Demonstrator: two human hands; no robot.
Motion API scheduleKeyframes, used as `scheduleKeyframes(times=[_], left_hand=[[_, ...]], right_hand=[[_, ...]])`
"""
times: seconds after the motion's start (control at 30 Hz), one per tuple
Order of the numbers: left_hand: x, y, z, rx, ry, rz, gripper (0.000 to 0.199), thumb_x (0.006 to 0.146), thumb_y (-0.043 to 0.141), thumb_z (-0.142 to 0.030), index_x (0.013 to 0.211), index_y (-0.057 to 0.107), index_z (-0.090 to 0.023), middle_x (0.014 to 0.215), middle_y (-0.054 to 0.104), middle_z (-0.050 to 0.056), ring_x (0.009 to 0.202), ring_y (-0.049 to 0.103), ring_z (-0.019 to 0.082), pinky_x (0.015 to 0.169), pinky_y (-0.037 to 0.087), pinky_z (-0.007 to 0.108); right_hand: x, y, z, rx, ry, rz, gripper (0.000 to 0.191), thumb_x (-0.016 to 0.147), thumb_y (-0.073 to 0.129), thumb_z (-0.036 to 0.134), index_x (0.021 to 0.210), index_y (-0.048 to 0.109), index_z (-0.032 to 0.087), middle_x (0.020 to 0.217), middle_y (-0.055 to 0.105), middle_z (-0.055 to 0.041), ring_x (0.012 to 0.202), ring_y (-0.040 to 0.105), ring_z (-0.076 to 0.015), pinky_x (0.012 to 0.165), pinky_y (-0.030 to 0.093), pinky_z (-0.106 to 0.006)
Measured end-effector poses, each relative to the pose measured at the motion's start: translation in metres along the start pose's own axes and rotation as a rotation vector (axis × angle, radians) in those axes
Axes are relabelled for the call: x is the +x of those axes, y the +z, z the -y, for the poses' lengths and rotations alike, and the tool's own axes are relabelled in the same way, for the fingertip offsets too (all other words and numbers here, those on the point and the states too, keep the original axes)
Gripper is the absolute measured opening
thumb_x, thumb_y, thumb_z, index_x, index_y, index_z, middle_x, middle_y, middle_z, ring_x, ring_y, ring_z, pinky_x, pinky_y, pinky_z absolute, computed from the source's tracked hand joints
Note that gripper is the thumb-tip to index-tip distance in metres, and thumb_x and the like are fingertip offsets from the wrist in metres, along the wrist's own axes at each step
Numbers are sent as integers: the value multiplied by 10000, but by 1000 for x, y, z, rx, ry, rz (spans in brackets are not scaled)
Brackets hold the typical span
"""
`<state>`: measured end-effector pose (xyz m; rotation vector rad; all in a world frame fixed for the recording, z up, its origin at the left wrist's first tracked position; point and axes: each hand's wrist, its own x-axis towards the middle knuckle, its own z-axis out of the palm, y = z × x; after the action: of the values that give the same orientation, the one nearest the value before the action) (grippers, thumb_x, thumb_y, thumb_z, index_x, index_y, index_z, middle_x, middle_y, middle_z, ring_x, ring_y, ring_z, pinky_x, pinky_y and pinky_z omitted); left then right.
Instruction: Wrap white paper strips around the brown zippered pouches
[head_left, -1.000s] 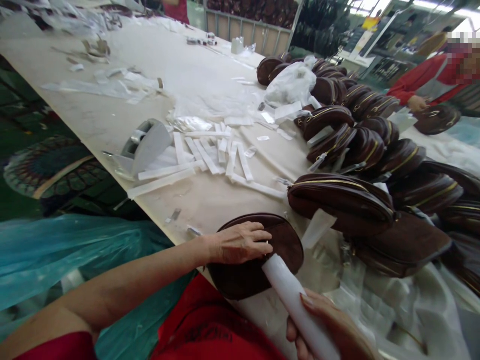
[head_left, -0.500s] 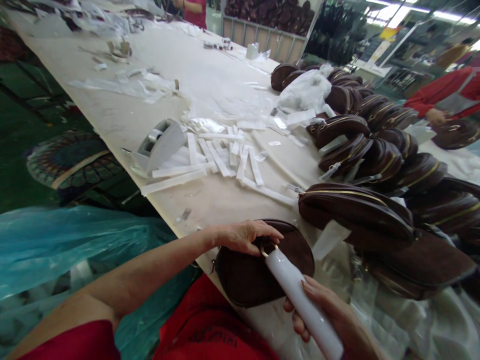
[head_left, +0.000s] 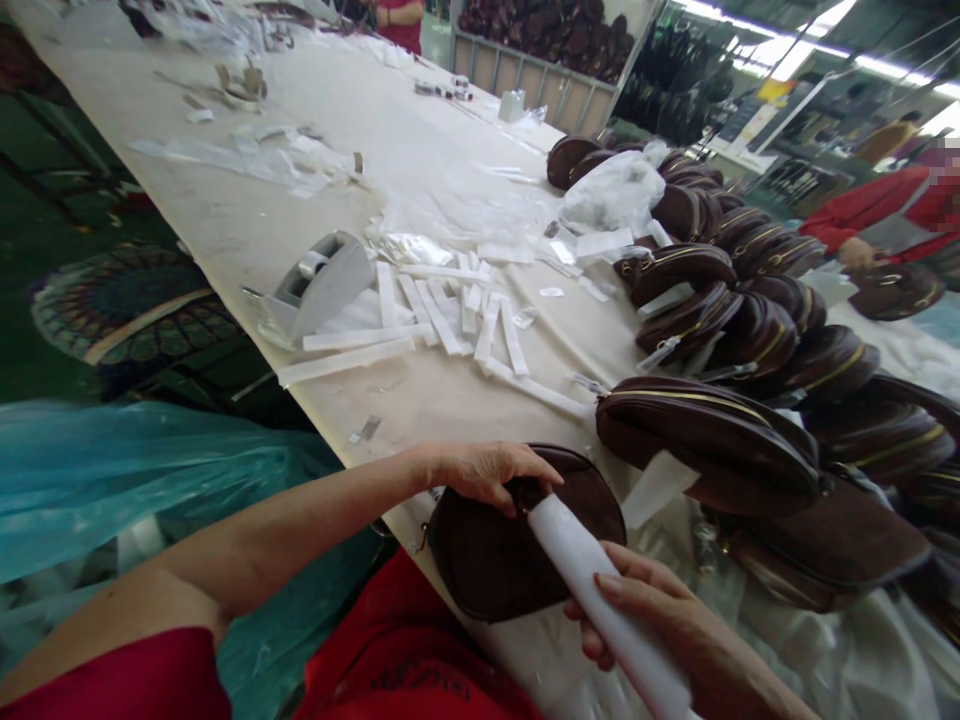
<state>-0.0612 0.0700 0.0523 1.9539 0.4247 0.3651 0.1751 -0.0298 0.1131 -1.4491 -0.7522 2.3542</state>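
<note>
A dark brown oval bag (head_left: 495, 565) lies on the table edge right in front of me. My left hand (head_left: 491, 474) rests over its upper part, the thumb and fingers closed around a metal ring at the end of a wrapped strap. That strap, in a white foam sleeve (head_left: 577, 555), slants down to the lower right across the bag. Lower along the sleeve, my right hand (head_left: 637, 600) grips it between thumb and fingers. The ring is mostly hidden by the left fingers and the sleeve's end.
Many brown zippered bags (head_left: 705, 440) are piled along the right. White strips (head_left: 442, 315) and a grey tape dispenser (head_left: 330, 285) lie ahead. Blue-green plastic (head_left: 150, 460) and a patterned stool (head_left: 135, 310) are at left. A person in red (head_left: 862, 215) handles a bag at far right.
The sleeve's upper end has moved slightly over the ring, which shows less now. My right hand has shifted a little up the sleeve. The left hand stays nearly in place.
</note>
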Motion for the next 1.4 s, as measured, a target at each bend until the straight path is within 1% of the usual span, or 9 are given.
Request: scheduleKeyframes(times=[0.1,0.27,0.4,0.5,0.73,0.97,1.03,1.17,1.4], left_hand=[[2,4,6,-8,2,-51,608,663,723,-41,1228,538,-169,1126,641,69,1118,538,211,1003,401,323],[3,11,12,-43,47,-124,532,666,728,-52,1170,581,-134,1053,668,78,1065,560,206,973,421,310],[3,12,13,-47,40,-125,534,615,755,-28,1109,611,-167,1021,667,42,1046,565,194,961,422,297],[5,12,16,-60,45,-123,538,591,774,-23,1087,614,-156,998,664,42,1026,566,196,947,429,302],[3,15,26,-261,-34,-178,484,615,757,-39,1061,609,-155,985,654,23,945,594,171,888,452,290],[3,14,24,-178,12,-171,459,593,773,-56,1009,622,-178,959,660,10,966,586,183,906,438,305],[4,14,24,-178,16,-178,457,597,778,-62,1010,617,-175,959,662,12,965,590,182,908,439,305],[5,17,26,-204,10,-187,478,591,780,-42,1021,604,-153,970,666,29,958,600,179,911,439,300],[-4,11,25,-303,-5,-111,604,571,808,-87,1116,570,-191,1071,636,17,1035,578,194,943,430,314]], right_hand=[[2,-1,-3,7,-11,-20,349,748,698,401,954,581,144,807,687,-71,621,656,-129,556,482,-209],[3,1,-4,39,68,-69,365,721,715,368,963,569,137,798,693,-84,611,663,-142,528,480,-208],[3,6,3,34,96,-102,355,740,708,390,946,575,133,780,690,-72,593,655,-128,515,481,-197],[7,10,7,-5,119,-125,380,738,714,432,935,575,139,759,686,-55,564,643,-112,491,471,-180],[18,13,13,-90,115,-136,409,737,709,478,936,573,148,751,677,-39,540,628,-96,475,457,-169],[27,15,16,-136,126,-62,463,758,658,551,965,550,151,717,669,-40,518,616,-103,460,452,-177],[31,18,18,-156,124,-61,473,757,653,558,971,545,150,716,670,-39,513,612,-103,455,449,-178],[40,21,21,-182,104,-100,473,721,681,565,873,550,136,677,661,-31,457,577,-83,420,416,-167],[44,16,15,-180,46,-110,461,744,666,539,951,598,133,831,702,-81,428,555,-72,401,391,-186]])
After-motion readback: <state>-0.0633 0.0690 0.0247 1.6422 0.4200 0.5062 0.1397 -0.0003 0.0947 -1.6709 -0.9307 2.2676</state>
